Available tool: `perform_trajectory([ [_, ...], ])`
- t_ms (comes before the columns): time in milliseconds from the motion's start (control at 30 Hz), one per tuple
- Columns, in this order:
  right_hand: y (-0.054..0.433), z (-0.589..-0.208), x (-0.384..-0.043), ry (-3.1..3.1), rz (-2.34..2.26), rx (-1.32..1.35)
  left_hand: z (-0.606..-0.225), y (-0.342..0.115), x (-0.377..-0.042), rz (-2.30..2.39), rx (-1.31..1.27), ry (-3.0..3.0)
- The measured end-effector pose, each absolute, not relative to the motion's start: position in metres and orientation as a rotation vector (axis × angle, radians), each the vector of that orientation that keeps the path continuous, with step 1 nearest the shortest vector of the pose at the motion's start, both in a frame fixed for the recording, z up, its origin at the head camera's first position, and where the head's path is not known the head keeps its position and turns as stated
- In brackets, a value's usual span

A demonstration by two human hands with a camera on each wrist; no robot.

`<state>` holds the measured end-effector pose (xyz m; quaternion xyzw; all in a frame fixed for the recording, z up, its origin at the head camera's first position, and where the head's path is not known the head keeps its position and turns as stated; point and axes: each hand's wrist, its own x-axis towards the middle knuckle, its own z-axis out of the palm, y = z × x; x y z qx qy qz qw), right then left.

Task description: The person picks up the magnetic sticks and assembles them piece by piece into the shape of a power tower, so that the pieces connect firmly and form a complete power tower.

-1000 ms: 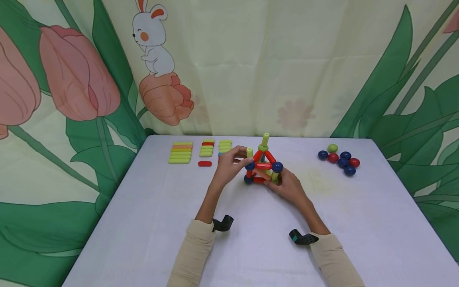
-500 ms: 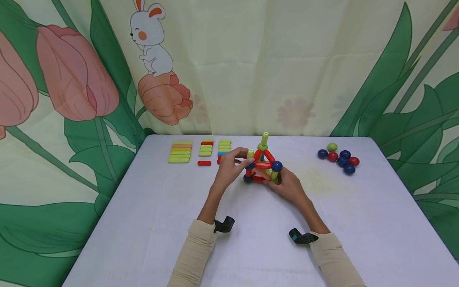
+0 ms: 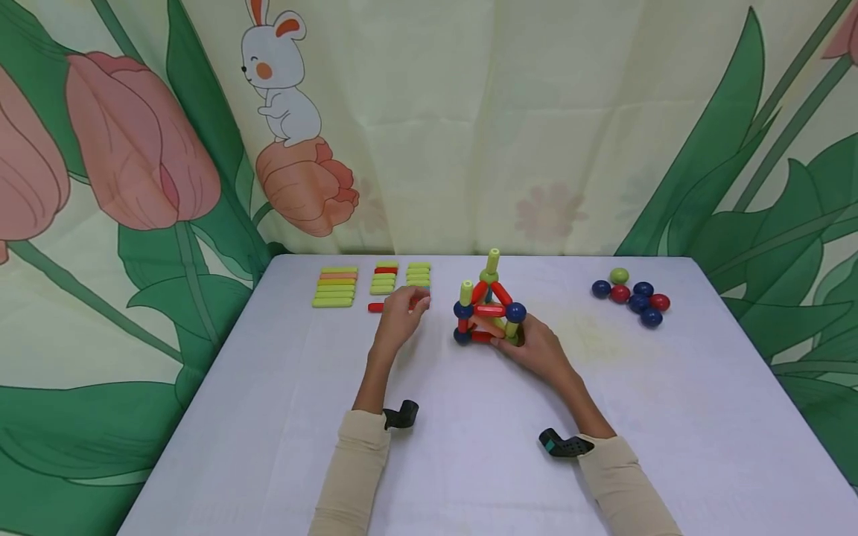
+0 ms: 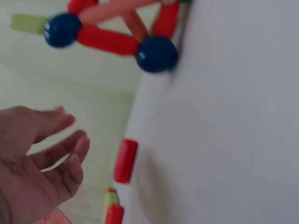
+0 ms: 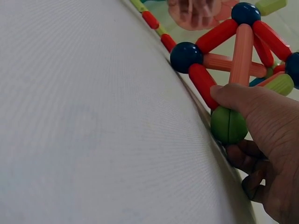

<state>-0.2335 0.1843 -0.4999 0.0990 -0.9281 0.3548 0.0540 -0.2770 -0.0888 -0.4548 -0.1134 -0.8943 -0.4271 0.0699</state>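
A frame of sticks and balls (image 3: 491, 310) stands in the middle of the table, with red, orange and light green sticks joined by blue and green balls. Two light green sticks point up from its top. My right hand (image 3: 541, 348) grips its lower right corner, thumb and fingers around a green ball (image 5: 229, 126). Left of the frame hovers my left hand (image 3: 400, 316), close over the loose sticks. In the left wrist view its fingers (image 4: 56, 154) are loosely bent with nothing between them. A red stick (image 4: 125, 161) lies near them.
Light green, orange and red sticks (image 3: 335, 286) lie in rows at the back left. Another short row (image 3: 383, 278) lies beside them, and a third (image 3: 418, 269) is partly hidden by my left hand. Several blue, red and green balls (image 3: 639, 303) are grouped at the back right.
My left hand has let go of the frame's upper left part and moved left toward the loose sticks. The right hand stays on the frame.
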Motion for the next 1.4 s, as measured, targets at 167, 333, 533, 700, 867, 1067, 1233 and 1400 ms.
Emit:
perform_trajectory([
  [167, 0.183, -0.501, -0.231, -2.832, 1.073, 0.282, -0.471, -0.099, -0.28, -0.931, -0.205, -2.924],
  [333, 0.182, -0.501, -0.229, -2.85, 1.046, 0.256, -0.479, -0.1, -0.281, -0.767, -0.222, -2.983],
  [533, 0.18, -0.499, -0.229, -2.831, 1.014, 0.249, -0.476, -0.092, -0.282, -0.692, -0.213, -2.982],
  [700, 0.177, -0.501, -0.23, -2.839, 0.979, 0.21, -0.476, -0.086, -0.282, -0.658, -0.228, -3.004],
  [867, 0.173, -0.502, -0.232, -2.823, 0.956, 0.189, -0.476, -0.083, -0.28, -0.568, -0.268, -3.043],
  [1067, 0.169, -0.502, -0.235, -2.848, 0.885, 0.171, -0.47, -0.083, -0.277, -0.635, -0.292, -3.143],
  [1233, 0.169, -0.5, -0.235, -2.881, 0.832, 0.154, -0.463, -0.083, -0.277, -0.877, -0.467, -3.212],
  [1400, 0.171, -0.498, -0.233, -2.902, 0.849, 0.181, -0.452, -0.082, -0.273, -1.166, -0.817, -3.14],
])
